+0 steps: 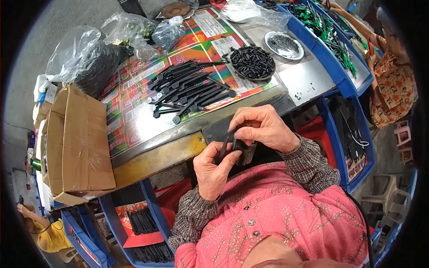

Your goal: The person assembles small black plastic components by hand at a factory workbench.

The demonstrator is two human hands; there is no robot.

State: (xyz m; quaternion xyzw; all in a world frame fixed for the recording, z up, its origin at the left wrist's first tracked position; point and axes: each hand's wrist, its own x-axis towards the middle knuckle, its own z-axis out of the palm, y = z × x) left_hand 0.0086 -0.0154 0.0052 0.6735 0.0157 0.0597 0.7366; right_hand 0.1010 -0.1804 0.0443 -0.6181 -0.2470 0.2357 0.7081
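The left grip (213, 172) and right grip (264, 129) both pinch a slender black part (234, 143), held between their fingertips.

In the lower middle of the frame, a pink top (290, 214) is worn, with a small brownish pattern and round front buttons (251, 222). The forearm sleeves (313, 163) are dark-and-light checked; the hands (268, 129) are bare.

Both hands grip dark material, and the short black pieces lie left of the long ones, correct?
Left hand and right hand do grip dark material, but the head view shows the short black pieces right of the long ones, not left.
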